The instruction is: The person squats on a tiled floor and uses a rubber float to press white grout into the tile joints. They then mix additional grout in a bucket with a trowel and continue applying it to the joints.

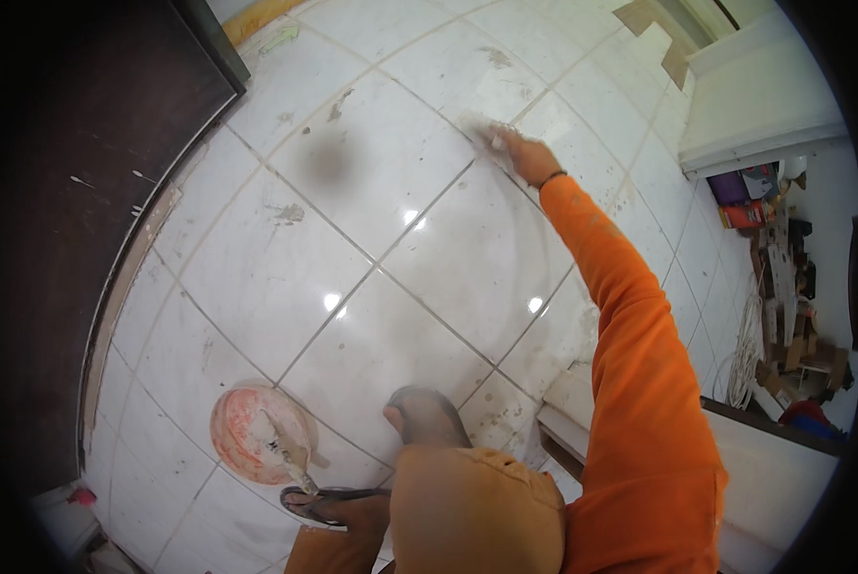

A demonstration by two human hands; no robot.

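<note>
My right arm, in an orange sleeve, stretches far forward over the white floor tiles [448, 249]. At its end my right hand [527, 158] is down at the floor near a tile joint, fingers closed over a pale, whitish thing [477, 126]. That thing is blurred, and I cannot tell its kind. A wet-looking smear surrounds the hand on the tiles. My left hand is out of view. Beside my sandalled foot sits a round reddish basin [230, 442] coated with white residue. A spatula-like tool [290, 450], smeared with white, leans in it.
A dark door [85, 191] stands along the left. At the right are a white ledge [764, 105], a coiled pale cable [745, 359] and piled cardboard scraps [807, 359]. My sandalled foot [427, 416] and bent knee [477, 507] are low in the middle.
</note>
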